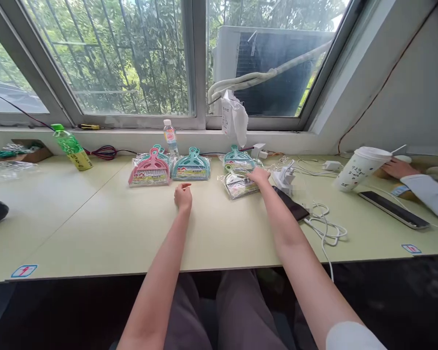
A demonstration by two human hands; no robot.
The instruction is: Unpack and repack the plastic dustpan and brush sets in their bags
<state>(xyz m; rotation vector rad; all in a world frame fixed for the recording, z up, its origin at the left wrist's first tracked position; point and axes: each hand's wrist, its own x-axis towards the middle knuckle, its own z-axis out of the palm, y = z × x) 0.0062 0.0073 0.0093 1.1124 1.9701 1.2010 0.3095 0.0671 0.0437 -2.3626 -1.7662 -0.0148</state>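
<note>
My right hand (259, 176) reaches to the right edge of a pale green and white mini dustpan-and-brush set (238, 185) in clear wrapping, its fingers closed on that edge. Behind this set lies a similar teal set (237, 158). My left hand (183, 197) rests above the table with its fingers curled in and nothing visible in them. Just beyond it are a pink wrapped dustpan set (150, 171) and a teal one (191, 166). Another teal set is partly hidden behind the pink one.
Along the window stand a green-capped bottle (73, 147), a clear bottle (171, 138) and a white paper bag (233, 116). To the right lie a dark phone (292, 204), white cables (328, 228), a large white cup (363, 170) and a power bank-like black slab (392, 209). Another person's hand (399, 167) is beside the cup.
</note>
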